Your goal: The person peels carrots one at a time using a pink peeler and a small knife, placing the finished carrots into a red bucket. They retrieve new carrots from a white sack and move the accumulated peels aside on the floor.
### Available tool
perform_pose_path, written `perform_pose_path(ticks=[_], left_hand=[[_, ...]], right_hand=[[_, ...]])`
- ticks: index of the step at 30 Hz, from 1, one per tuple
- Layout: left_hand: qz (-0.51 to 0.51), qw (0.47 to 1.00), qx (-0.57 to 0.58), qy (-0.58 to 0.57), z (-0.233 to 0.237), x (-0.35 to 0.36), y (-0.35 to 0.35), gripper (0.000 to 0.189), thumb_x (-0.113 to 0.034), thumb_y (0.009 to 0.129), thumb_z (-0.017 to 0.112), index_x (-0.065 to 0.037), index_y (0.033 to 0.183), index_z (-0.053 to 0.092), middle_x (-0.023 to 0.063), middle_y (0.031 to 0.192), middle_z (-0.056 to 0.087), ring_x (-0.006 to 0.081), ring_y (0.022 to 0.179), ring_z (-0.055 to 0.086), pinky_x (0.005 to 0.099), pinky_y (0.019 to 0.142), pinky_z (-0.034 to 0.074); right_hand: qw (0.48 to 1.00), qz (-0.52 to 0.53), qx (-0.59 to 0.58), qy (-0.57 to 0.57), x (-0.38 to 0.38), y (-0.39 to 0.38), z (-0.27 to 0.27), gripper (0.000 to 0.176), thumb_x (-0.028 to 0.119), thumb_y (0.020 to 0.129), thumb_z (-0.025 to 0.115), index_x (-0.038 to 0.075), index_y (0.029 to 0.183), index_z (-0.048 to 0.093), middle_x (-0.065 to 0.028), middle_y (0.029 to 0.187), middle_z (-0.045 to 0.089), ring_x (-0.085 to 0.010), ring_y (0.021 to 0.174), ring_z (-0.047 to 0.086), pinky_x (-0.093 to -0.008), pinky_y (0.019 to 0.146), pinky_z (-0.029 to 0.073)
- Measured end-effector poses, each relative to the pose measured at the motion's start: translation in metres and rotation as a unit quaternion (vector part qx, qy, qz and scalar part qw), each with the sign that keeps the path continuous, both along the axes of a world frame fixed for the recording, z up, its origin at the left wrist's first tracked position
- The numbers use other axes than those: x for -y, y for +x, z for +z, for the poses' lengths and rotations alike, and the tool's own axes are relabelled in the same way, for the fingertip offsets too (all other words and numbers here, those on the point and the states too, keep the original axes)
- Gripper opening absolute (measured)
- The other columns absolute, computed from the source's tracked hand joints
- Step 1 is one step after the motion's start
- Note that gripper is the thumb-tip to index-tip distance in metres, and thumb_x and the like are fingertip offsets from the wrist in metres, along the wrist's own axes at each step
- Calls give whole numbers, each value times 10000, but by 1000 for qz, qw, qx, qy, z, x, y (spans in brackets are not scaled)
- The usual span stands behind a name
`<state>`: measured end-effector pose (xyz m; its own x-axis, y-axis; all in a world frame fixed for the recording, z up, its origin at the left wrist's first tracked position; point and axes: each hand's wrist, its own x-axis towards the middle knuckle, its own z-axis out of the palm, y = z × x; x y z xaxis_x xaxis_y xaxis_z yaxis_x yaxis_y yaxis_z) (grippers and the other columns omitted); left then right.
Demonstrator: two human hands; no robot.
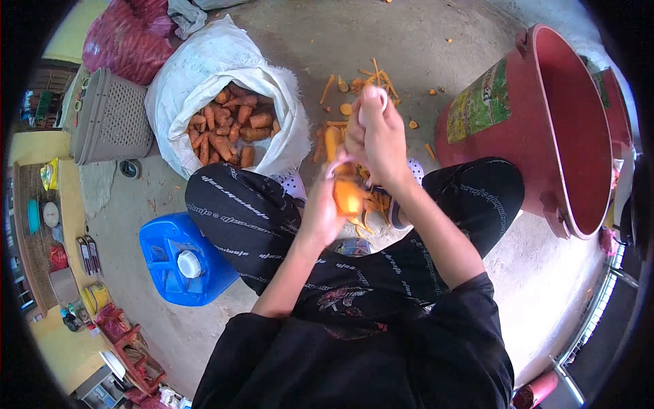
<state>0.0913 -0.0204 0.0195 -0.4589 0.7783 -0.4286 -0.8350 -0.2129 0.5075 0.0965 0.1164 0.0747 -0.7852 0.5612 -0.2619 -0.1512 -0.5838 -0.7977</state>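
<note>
My left hand (322, 213) is wrapped round an orange carrot (349, 198), held between my knees. A pale pink peeler (336, 163) is gripped in my right hand (383, 146), its curved head near the carrot's far end; motion blur hides whether the blade touches. The end of its handle sticks out past my right thumb. Under and beyond my hands lie orange peelings (379, 202) and carrot scraps on the floor. Ahead on the left, a white woven sack (170, 102) stands with its mouth rolled open, holding many unpeeled carrots (231, 129).
A large red bin (470, 129) stands at the right. At the left are a blue jerrycan (160, 273) with a white cap and grey perforated baskets (119, 119). Behind them lies a red mesh sack (126, 44). Carrot offcuts (381, 75) are scattered on the concrete floor (306, 34).
</note>
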Motion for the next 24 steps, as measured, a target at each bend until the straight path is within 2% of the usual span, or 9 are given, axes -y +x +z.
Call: perform_pose_path(ticks=[4, 5, 11, 14, 16, 18, 22, 23, 24], left_hand=[[4, 977, -194, -93, -7, -1, 6, 389, -301, 1012, 280, -53, 1279, 415, 72, 1055, 509, 165, 935, 564, 341, 805, 491], [24, 963, -246, -107, -8, -3, 7, 386, -297, 1015, 273, -34, 1256, 419, 90, 1081, 517, 159, 891, 578, 319, 742, 509], [-85, 977, -139, -139, -6, 18, -1, 467, -392, 1004, 319, -29, 1284, 408, 103, 1001, 558, 180, 799, 598, 300, 681, 510], [-121, 971, -168, -124, 3, 20, 19, 481, -433, 1004, 276, -14, 1148, 461, 104, 882, 568, 152, 711, 595, 280, 645, 509], [-114, 980, -135, -91, 6, 14, 17, 515, -456, 992, 304, -5, 1183, 465, 91, 849, 565, 154, 721, 595, 286, 630, 519], [-91, 985, -116, -95, 14, 14, 10, 529, -464, 985, 329, -3, 1203, 468, 89, 841, 567, 157, 728, 596, 296, 621, 526], [-26, 987, -109, -112, 12, 9, -6, 506, -442, 969, 407, -7, 1219, 475, 88, 889, 560, 170, 735, 589, 327, 605, 539], [-38, 987, -113, -110, 8, 11, -12, 558, -453, 962, 407, -30, 1324, 400, 76, 1076, 549, 161, 860, 558, 356, 629, 543], [-33, 992, -83, -88, 3, 11, -18, 547, -451, 963, 404, -33, 1316, 407, 64, 1042, 548, 158, 849, 557, 354, 626, 541]], right_hand=[[997, 58, 41, -19, -10, -5, -5, 319, 389, 971, 416, 88, 867, 413, 23, 564, 311, -71, 384, 300, -303, 387, 462], [998, 42, 47, -30, -13, -8, -8, 324, 394, 969, 419, 95, 847, 409, 32, 568, 296, -66, 384, 282, -305, 389, 464], [1000, -18, 8, -19, -38, -34, -34, 313, 371, 971, 413, 105, 807, 391, 35, 555, 298, -63, 398, 287, -310, 430, 483], [999, -47, 11, -6, -58, -44, -67, 299, 358, 972, 416, 115, 804, 375, 27, 569, 327, -75, 409, 315, -318, 437, 493], [996, -77, 11, -35, -62, -46, -81, 322, 349, 983, 386, 88, 794, 386, 12, 547, 362, -85, 399, 362, -320, 423, 492], [995, -77, 21, 63, -70, -42, -83, 301, 343, 986, 385, 83, 834, 391, 0, 559, 369, -100, 422, 401, -333, 437, 490], [982, -149, -15, 112, -67, -42, -67, 260, 328, 990, 387, 77, 921, 390, -18, 576, 375, -130, 436, 444, -355, 459, 500], [986, -142, -27, 89, -64, -40, -62, 258, 330, 986, 401, 78, 934, 395, -13, 587, 366, -119, 434, 405, -357, 481, 504], [988, -133, -39, 66, -56, -34, -46, 258, 333, 982, 415, 78, 946, 399, -8, 597, 357, -109, 432, 365, -359, 502, 509]])
